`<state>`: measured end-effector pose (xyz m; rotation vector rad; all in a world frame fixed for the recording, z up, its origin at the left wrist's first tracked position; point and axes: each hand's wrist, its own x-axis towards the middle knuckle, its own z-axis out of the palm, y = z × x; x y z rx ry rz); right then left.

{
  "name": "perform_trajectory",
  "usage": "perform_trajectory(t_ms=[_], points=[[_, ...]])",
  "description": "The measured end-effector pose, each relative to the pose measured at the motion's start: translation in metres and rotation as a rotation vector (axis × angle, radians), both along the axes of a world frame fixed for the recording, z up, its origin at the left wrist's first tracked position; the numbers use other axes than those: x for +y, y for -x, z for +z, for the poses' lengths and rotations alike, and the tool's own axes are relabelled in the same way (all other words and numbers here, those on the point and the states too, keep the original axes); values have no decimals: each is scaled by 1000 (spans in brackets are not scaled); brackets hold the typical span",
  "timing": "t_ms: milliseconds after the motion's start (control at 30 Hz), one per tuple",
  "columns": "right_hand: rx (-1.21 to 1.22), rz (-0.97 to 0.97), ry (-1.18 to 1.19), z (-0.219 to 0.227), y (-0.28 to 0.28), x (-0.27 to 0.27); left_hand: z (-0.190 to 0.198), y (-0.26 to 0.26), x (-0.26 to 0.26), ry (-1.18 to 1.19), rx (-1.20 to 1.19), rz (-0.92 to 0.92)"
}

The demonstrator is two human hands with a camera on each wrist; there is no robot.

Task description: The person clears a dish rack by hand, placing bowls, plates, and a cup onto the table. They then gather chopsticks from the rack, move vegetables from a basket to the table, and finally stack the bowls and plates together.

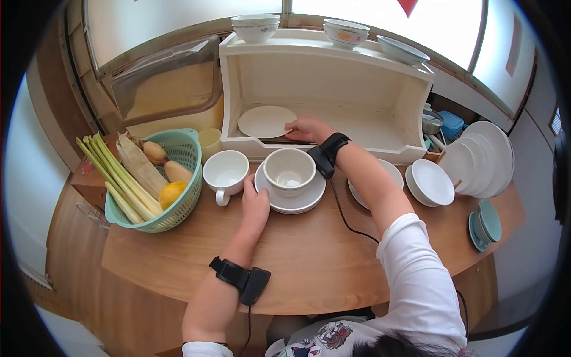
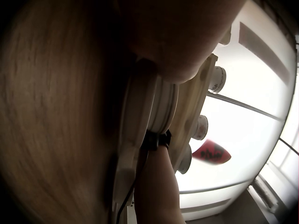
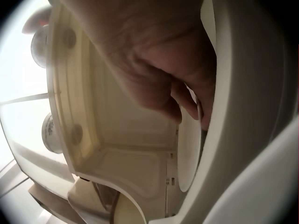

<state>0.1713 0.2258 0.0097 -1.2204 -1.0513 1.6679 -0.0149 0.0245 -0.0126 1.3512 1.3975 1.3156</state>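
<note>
Inside the white cabinet [image 1: 333,77], a flat white plate [image 1: 267,121] lies toward the left. My right hand [image 1: 309,130] pinches the near right edge of that plate; the right wrist view shows the thumb and fingers on its rim [image 3: 189,154]. On the table in front, a deep white bowl [image 1: 289,169] sits on stacked white plates [image 1: 297,204]. My left hand [image 1: 256,205] grips the left edge of this stack, thumb at the rim. Just left of it stands a large white cup [image 1: 226,169] with its handle toward me.
A green basket [image 1: 193,178] of vegetables and a lemon stands left. Bowls [image 1: 256,28] line the cabinet top. On the right are small white dishes [image 1: 433,182], racked plates [image 1: 496,157] and teal bowls [image 1: 490,220]. The cabinet's raised front lip [image 1: 357,152] borders its opening.
</note>
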Motion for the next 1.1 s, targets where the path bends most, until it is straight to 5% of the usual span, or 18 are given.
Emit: perform_trajectory(t_ms=[100, 200, 267, 333, 433, 500, 733, 800, 933, 1100], points=[[-37, -46, -82, -4, -2, 1, -3, 1, 1, -17, -7, -21], [-254, -220, -175, 11, 0, -8, -6, 1, 2, -35, 8, -7], [-639, -255, -293, 13, -9, 2, -3, 0, 1, -33, 9, 0], [-638, -237, -287, 11, -18, 5, -1, 0, 0, -17, -13, -9], [-398, -313, -235, 28, -23, -18, -2, 1, 1, -22, -10, -14], [-76, -192, -318, 32, -35, -29, -3, 1, 2, -31, 10, -17], [-24, -347, -275, 89, -66, -107, -7, 2, 6, -39, 19, -27], [272, -285, -280, 95, -86, -146, -17, 4, 13, -54, 20, -22], [371, -308, -244, 100, -111, -245, -14, 4, 12, -46, 20, -26], [179, -390, -261, 84, -141, -349, -17, 8, 18, -35, 11, -71]])
